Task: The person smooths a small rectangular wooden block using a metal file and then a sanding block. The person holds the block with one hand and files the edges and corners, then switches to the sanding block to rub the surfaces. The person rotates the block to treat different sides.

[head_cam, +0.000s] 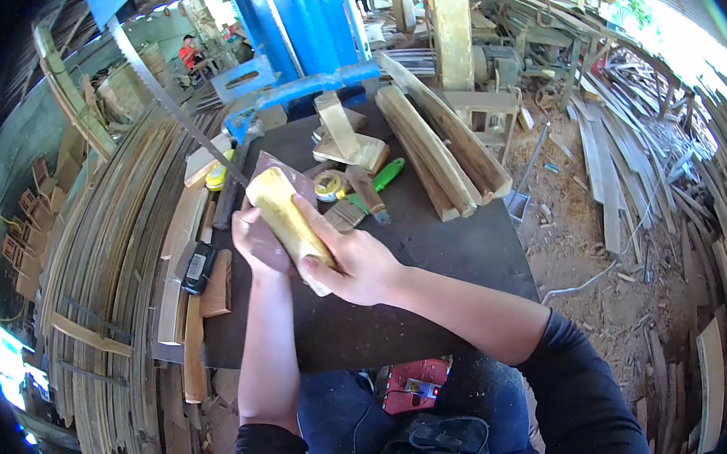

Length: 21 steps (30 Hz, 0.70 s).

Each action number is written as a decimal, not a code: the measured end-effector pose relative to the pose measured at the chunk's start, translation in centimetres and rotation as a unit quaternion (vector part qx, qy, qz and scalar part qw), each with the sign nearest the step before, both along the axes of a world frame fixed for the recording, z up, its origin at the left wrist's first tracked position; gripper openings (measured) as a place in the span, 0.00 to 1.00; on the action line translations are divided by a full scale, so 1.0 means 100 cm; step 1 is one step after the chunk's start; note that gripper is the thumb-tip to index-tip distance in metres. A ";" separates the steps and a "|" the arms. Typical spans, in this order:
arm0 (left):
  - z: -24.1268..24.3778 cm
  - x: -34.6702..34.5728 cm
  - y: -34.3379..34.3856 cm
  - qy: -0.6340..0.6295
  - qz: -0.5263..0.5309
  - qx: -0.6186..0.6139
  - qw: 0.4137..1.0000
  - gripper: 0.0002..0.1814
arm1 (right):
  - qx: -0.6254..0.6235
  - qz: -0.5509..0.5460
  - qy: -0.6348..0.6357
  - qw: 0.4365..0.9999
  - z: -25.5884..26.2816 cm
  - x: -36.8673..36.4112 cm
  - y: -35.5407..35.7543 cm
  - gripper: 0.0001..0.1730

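Observation:
My right hand (361, 262) grips a pale yellowish wooden block (291, 212), thumb on the near end and fingers along the side. Behind the block is a reddish-brown sheet, apparently sandpaper (275, 246). My left hand (247, 237) holds the sheet from the left, its fingers partly hidden by block and sheet. Both hands are above a dark tabletop (463, 267). Just beyond them lie a round yellow tape measure (329, 186), a flat brush with a green handle (388, 174) and a short wooden piece (365, 190).
A toothed bandsaw blade (162, 96) runs down close to the block's far end, below a blue machine frame (302, 24). Long shaped timbers (430, 152) and wood offcuts (353, 149) lie on the tabletop. A black device (199, 268) rests on wooden strips (173, 301) at left.

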State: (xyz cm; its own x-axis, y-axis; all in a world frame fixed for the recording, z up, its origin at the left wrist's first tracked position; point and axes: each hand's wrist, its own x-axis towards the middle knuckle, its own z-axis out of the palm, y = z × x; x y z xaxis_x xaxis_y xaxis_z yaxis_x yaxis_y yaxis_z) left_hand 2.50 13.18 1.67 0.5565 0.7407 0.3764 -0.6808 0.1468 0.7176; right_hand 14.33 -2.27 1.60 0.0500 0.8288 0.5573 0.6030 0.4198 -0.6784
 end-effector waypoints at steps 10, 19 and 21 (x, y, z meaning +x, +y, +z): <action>-0.008 0.026 -0.036 0.003 0.067 -0.024 0.997 0.38 | 0.025 -0.014 0.027 0.999 -0.009 0.011 0.018 0.50; 0.012 0.013 -0.024 -0.044 0.144 -0.083 0.985 0.28 | 0.017 0.124 0.029 0.992 -0.012 0.021 0.018 0.48; -0.023 0.031 -0.033 -0.043 0.131 -0.083 0.987 0.32 | 0.020 0.100 0.040 0.994 -0.008 0.023 0.021 0.47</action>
State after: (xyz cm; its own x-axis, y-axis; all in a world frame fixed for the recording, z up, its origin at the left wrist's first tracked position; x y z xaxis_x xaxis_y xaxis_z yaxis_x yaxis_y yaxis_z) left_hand 5.55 9.91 -0.64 0.3088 0.9105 0.2751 -0.7683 0.0683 0.6364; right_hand 16.65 -0.15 0.75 -0.0675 0.8034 0.5916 0.4497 0.5538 -0.7008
